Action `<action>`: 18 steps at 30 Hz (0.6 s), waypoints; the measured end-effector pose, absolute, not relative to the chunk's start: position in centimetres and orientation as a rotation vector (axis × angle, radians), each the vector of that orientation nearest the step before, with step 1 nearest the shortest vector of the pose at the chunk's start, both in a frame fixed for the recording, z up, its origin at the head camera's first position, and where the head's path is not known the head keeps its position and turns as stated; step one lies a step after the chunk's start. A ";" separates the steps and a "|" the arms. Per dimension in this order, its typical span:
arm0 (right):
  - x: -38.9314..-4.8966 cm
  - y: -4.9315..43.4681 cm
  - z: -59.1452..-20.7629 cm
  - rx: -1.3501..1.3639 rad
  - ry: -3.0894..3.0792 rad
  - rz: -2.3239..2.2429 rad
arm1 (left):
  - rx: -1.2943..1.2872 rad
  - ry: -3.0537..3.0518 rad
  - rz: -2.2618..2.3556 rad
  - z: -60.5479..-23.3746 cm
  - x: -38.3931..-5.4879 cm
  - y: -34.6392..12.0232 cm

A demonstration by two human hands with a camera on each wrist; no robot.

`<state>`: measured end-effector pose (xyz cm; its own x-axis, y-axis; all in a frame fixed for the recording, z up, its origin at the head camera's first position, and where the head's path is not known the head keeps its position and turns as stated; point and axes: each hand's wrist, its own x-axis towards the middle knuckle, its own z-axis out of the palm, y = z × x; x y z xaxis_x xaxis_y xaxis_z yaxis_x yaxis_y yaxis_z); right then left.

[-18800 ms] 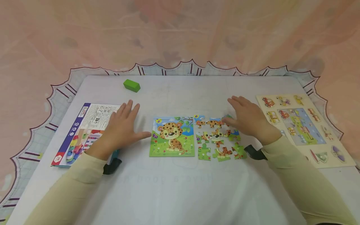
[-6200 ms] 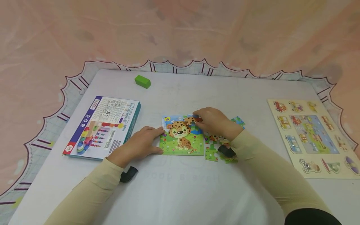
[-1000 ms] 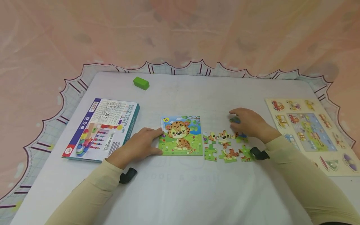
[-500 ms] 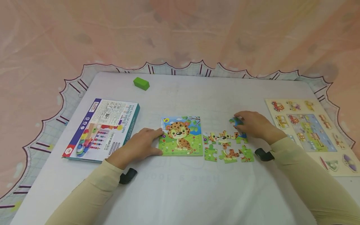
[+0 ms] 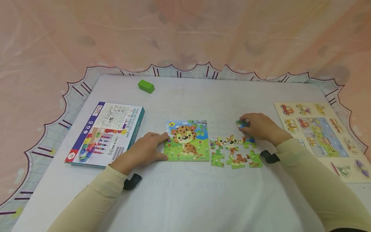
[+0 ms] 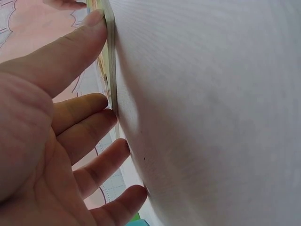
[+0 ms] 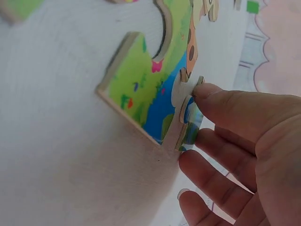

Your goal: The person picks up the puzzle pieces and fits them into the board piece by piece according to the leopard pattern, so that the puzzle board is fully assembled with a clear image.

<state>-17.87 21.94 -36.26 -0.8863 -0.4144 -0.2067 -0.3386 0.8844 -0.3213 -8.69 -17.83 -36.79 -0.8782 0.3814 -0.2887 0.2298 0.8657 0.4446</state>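
A square leopard puzzle board (image 5: 191, 154) lies flat at the middle of the table. My left hand (image 5: 143, 149) rests at its left side, thumb and fingertips touching the edge with fingers extended. In the left wrist view the thumb lies against the rim of the board (image 6: 111, 56). To the right of the board, my right hand (image 5: 259, 127) pinches a blue and green puzzle piece (image 5: 242, 124) between thumb and fingers, just beyond the loose pieces. Several loose puzzle pieces (image 5: 217, 158) lie in two rough rows beside the board. The right wrist view shows a green and blue corner (image 7: 146, 99) close to my fingertips.
A flat box with bead pictures (image 5: 110, 135) lies at the left, partly behind my left forearm. A green block (image 5: 146, 86) sits near the back edge. At the right, my forearm partly covers a wooden vehicle puzzle board (image 5: 323, 138).
Since the earliest frame, the top-left and spotted top-middle loose pieces have left their row, and my left hand has come to the board. Lately my right hand has shifted the pinched piece slightly.
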 end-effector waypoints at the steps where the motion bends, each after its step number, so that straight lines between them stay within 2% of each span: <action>1: -17.9 21.9 -36.3 -0.563 2.784 -0.406 | 0.457 2.669 0.572 -36.8 -8.7 -17.8; 18: -18.3 21.6 -36.4 -0.490 2.780 -0.412 | 0.460 2.664 0.568 -36.8 -8.7 -17.8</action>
<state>-18.29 21.64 -36.35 -0.9007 -0.3692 -0.2290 -0.2870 0.9013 -0.3244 -8.69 -17.83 -36.77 -0.8755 0.3858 -0.2911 0.2335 0.8650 0.4441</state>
